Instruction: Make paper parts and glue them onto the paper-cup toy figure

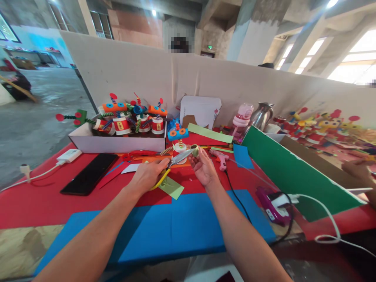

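Note:
My left hand [151,172] is closed around scissors [178,157] with a yellow handle, their blades pointing right. The blade tips reach a small roll [195,150], greenish with a dark hollow end, and whether they touch it I cannot tell. Fingers of my right hand [204,168] grip that roll. Just behind the blades stands a paper-cup figure with a blue tube head [178,134] and orange round eyes. A light green paper piece [172,188] lies under the scissors. Right of my right hand rests a pink glue gun [221,158].
Left stands a white box [117,143] of paper-cup figures, with a black phone [89,174] in front. A green-sided box [288,168], a purple power strip [273,205] and cables occupy the right. Another person's hand [357,172] shows at the far right.

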Demonstrator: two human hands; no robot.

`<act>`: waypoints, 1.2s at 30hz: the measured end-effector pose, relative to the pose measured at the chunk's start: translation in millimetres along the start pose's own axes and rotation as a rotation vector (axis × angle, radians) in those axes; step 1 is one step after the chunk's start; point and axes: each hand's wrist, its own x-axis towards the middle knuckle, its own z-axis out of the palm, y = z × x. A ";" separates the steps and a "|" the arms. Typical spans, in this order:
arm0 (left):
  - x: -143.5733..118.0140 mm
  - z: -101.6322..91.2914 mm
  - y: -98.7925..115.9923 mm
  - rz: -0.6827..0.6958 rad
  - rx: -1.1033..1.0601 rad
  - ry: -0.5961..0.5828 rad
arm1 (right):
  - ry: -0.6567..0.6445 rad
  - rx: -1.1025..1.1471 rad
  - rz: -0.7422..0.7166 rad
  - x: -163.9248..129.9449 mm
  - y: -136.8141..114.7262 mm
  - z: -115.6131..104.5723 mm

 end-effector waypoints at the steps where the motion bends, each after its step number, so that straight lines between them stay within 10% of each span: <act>1: 0.2 -0.1 0.2 0.002 0.007 0.001 | 0.005 0.008 -0.002 0.3 -0.3 -0.2; 36: -0.3 -1.9 -0.1 -0.013 0.016 -0.036 | 0.005 0.002 -0.027 0.3 -1.2 -0.5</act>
